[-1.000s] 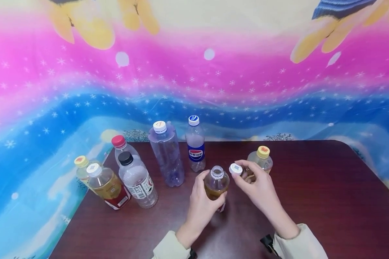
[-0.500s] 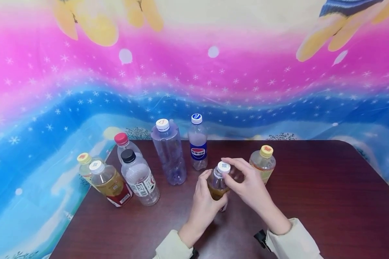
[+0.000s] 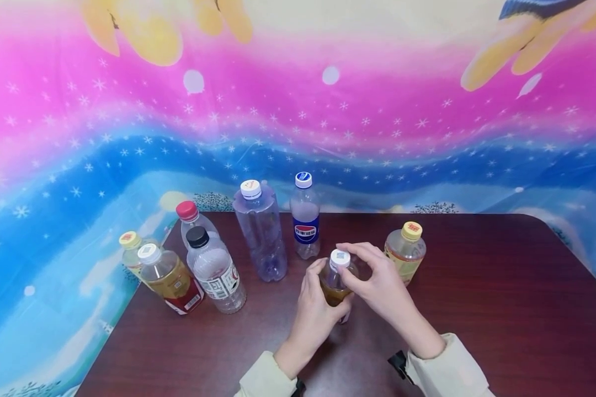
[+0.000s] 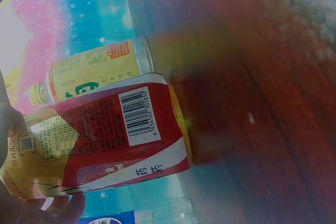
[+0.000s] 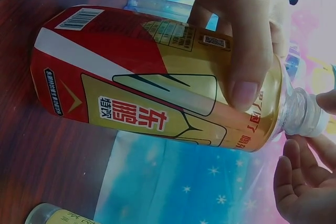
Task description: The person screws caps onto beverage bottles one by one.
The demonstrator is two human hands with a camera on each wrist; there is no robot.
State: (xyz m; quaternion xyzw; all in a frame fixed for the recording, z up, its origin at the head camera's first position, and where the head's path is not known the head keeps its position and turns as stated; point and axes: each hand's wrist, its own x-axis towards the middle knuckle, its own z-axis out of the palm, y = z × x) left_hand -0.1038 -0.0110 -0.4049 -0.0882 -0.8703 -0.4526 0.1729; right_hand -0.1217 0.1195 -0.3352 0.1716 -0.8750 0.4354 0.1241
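Observation:
My left hand (image 3: 317,309) grips a drink bottle with a red and gold label (image 5: 131,77) around its upper body. The bottle stands roughly upright, and I cannot tell whether its base touches the table. On its neck sits a white cap (image 3: 340,259), pinched between the thumb and fingers of my right hand (image 3: 384,284). In the right wrist view the left thumb (image 5: 249,61) lies across the gold part of the label. Just behind the right hand is a yellow-capped bottle (image 3: 406,253), also seen in the left wrist view beyond the held bottle.
A blue-labelled Pepsi bottle (image 3: 306,229) and a large purplish clear bottle (image 3: 262,237) stand behind. To the left are a black-capped bottle (image 3: 216,270), a red-capped one (image 3: 187,212), a white-capped one (image 3: 166,275) and a yellow-capped one (image 3: 130,242). A printed cloth (image 3: 298,127) hangs behind the table (image 3: 501,309).
My right hand has moved left, bringing the white cap from beside the bottle onto its open neck. The left hand keeps its grip. The view has shifted slightly.

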